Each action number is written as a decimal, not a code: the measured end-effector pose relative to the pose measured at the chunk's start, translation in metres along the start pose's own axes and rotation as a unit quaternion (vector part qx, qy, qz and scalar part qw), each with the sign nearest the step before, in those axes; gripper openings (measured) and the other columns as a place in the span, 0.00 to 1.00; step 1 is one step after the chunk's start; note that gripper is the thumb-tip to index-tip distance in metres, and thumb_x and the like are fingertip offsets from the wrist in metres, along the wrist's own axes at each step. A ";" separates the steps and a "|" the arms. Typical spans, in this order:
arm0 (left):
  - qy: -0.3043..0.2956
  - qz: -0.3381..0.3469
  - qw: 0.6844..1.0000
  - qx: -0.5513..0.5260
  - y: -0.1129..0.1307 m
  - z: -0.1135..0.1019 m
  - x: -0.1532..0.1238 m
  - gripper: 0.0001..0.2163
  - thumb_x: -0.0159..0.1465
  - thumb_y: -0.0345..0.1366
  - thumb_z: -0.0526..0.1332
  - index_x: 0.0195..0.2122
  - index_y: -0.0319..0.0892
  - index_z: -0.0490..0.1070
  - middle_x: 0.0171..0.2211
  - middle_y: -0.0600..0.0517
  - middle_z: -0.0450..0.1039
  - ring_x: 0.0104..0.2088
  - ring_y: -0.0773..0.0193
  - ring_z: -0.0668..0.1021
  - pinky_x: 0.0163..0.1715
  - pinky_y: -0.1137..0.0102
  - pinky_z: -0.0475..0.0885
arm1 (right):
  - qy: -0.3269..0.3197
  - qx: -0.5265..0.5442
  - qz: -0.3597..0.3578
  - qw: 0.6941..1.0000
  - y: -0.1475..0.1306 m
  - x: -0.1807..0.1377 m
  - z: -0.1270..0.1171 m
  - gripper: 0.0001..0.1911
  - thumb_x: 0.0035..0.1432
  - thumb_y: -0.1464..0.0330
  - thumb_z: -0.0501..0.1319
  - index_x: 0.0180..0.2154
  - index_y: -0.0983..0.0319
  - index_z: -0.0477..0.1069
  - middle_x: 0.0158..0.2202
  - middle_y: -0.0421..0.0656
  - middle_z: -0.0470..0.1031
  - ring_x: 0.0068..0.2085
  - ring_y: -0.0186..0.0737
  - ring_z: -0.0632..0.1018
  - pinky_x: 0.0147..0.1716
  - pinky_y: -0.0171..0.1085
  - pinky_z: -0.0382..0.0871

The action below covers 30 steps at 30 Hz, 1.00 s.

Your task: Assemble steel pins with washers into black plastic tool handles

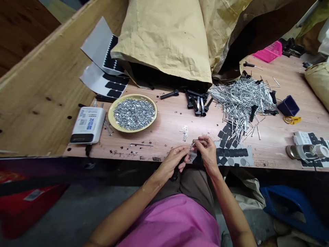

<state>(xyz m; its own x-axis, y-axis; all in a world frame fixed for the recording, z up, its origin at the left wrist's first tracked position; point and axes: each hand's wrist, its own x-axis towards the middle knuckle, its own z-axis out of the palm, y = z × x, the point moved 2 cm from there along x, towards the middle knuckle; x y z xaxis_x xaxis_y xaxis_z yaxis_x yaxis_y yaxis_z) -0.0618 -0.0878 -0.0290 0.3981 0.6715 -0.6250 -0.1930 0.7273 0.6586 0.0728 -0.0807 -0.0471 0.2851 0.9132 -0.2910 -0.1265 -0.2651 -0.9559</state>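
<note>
My left hand (174, 160) and my right hand (207, 151) meet at the table's near edge. Both are closed in a pinch on a thin metal pin (192, 146) held between them. A black part (175, 176) shows under my left hand's fingers. Just beyond my fingers lies a small cluster of washers (184, 132). A sheet of black adhesive pads (232, 152) lies under and to the right of my right hand. A large heap of metal pins (240, 99) sits further back on the right.
A yellow plate (112, 115) full of small washers stands at left, beside a white box (86, 125). Black handles (197, 101) lie before a brown paper sack (167, 37). A blue cup (288, 105), a pink basket (268, 52) and a bottle (305, 151) are at right.
</note>
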 end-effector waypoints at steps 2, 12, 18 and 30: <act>0.006 0.008 1.000 0.007 -0.001 0.003 -0.001 0.25 0.48 0.52 0.67 0.39 0.37 0.72 0.17 0.62 0.62 0.10 0.79 0.57 0.08 0.79 0.50 | 0.009 0.046 0.020 0.999 -0.003 -0.005 0.002 0.16 0.44 0.63 0.67 0.33 0.60 0.65 0.28 0.38 0.78 0.28 0.35 0.79 0.31 0.35 0.75; 0.009 0.042 0.999 0.020 0.000 0.009 -0.003 0.30 0.48 0.52 0.66 0.46 0.34 0.73 0.17 0.61 0.60 0.10 0.80 0.56 0.10 0.78 0.45 | 0.029 0.081 -0.013 0.996 -0.006 -0.018 -0.001 0.16 0.45 0.65 0.68 0.34 0.59 0.63 0.31 0.40 0.80 0.29 0.35 0.80 0.34 0.37 0.77; -0.005 0.025 0.999 0.021 0.000 0.010 -0.003 0.28 0.51 0.47 0.66 0.50 0.35 0.72 0.17 0.61 0.60 0.11 0.80 0.55 0.11 0.78 0.44 | 0.047 0.060 -0.041 0.996 -0.005 -0.021 -0.002 0.15 0.47 0.64 0.67 0.33 0.59 0.62 0.31 0.40 0.80 0.31 0.36 0.81 0.33 0.36 0.77; -0.038 -0.022 0.999 0.016 0.002 0.007 0.001 0.27 0.54 0.43 0.64 0.54 0.38 0.68 0.17 0.62 0.58 0.11 0.80 0.54 0.10 0.79 0.44 | 0.018 -0.192 -0.215 0.957 -0.001 -0.030 -0.014 0.10 0.58 0.63 0.58 0.40 0.57 0.72 0.41 0.44 0.79 0.43 0.41 0.80 0.46 0.42 0.74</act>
<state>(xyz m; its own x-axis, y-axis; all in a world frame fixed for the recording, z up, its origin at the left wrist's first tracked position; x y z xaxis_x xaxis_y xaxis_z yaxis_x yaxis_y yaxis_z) -0.0554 -0.0865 -0.0257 0.4722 0.6258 -0.6208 -0.1456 0.7500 0.6453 0.0772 -0.1123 -0.0376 0.2667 0.9539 0.1379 0.3663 0.0320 -0.9299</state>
